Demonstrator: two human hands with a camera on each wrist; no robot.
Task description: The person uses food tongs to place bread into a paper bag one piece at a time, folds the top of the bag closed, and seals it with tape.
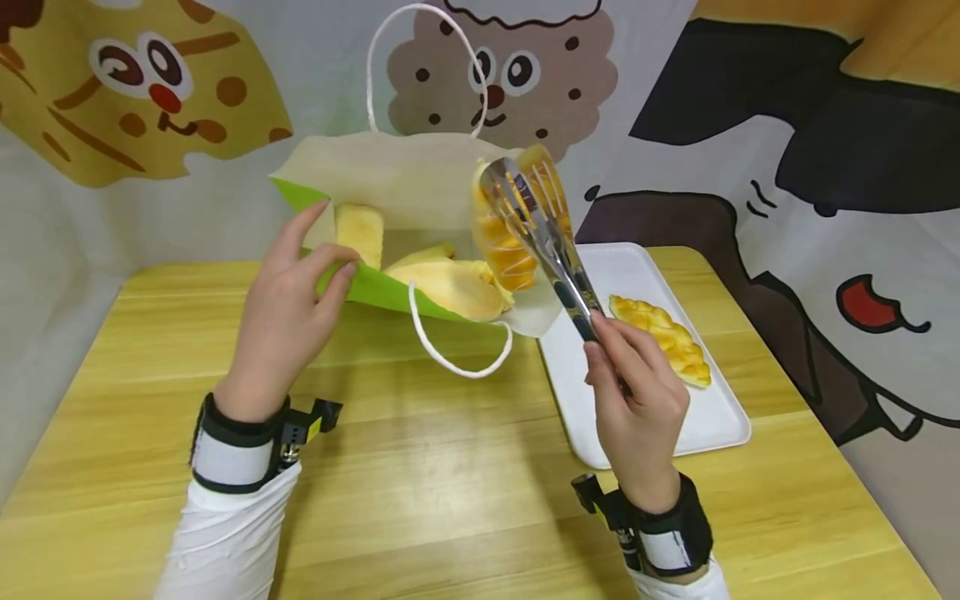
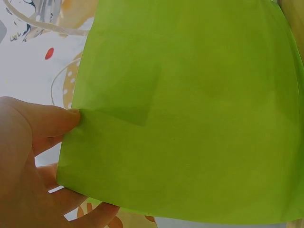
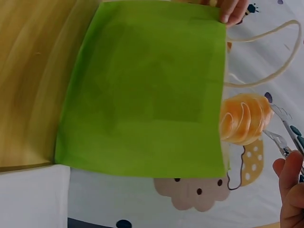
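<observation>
My left hand pinches the front rim of a green paper bag at its left corner, thumb outside and fingers behind the paper. The bag stands upright with its mouth open. Inside lie a yellow block-shaped bread and a larger pale bread. Metal tongs are in my right hand, gripped by their handles. Their tips clamp an orange-brown bread roll with white icing lines, held at the right side of the bag's mouth. Part of the roll is hidden by the tongs.
A white tray on the right of the wooden table carries a golden braided bread. White cord handles rise from the back of the bag and droop over its front. A cartoon-printed cloth hangs behind.
</observation>
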